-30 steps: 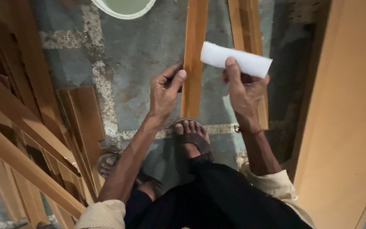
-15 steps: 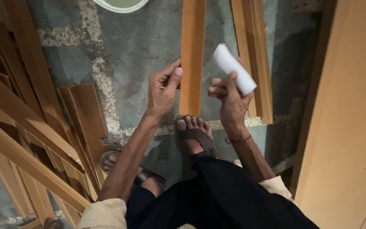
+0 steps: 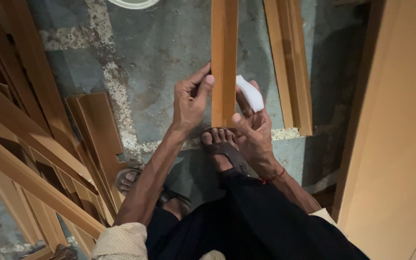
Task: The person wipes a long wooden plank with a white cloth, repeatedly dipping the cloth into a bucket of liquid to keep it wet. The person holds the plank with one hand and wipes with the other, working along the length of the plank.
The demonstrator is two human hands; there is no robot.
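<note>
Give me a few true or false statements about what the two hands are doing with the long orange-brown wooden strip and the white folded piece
1. The left hand grips the long orange-brown wooden strip at its left edge. True.
2. The right hand holds a white folded piece against the strip's right side. True.
3. The strip's near end rests on a workbench. False: it stands down by the sandalled foot on the grey concrete floor.
4. The right hand is empty. False: it holds the white piece.
5. Both feet are bare. False: both wear sandals.

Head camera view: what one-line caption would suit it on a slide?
Left hand steadies a long orange wooden strip above a sandalled foot while right hand presses folded white paper against it.
</note>
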